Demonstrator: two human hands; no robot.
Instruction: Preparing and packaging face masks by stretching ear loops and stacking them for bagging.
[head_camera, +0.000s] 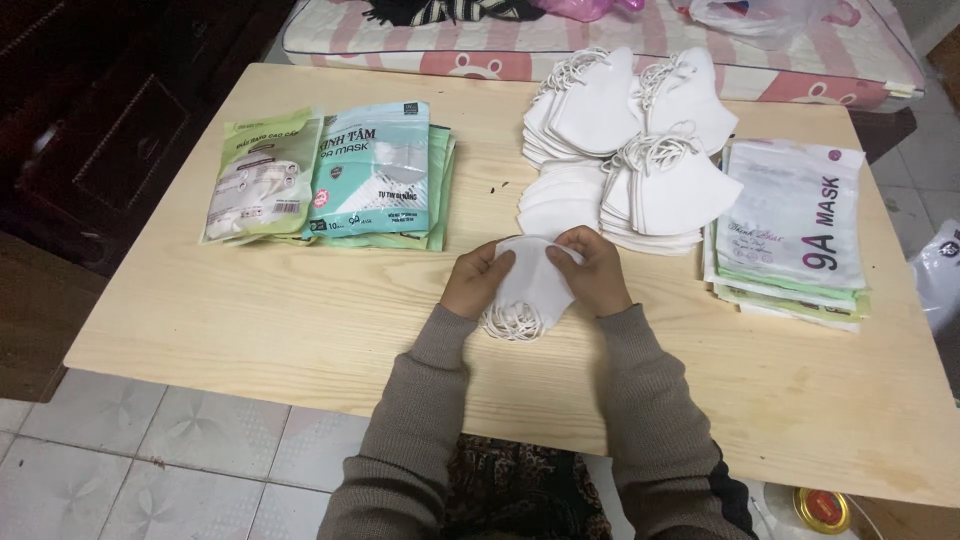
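White masks (530, 285) in a small bundle sit clasped between the left hand (478, 280) and right hand (597, 272) over the wooden table (250, 320), with mask piles (625, 150) just beyond the fingers, empty pouches (790, 230) off to the right, and filled packets (330, 175) farther left.

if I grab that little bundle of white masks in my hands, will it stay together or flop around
Probably floppy: the bundle of white masks is thin folded fabric, bending between the left hand and right hand. Likely light. The ear loops dangle loose below, so they may snag or tangle.
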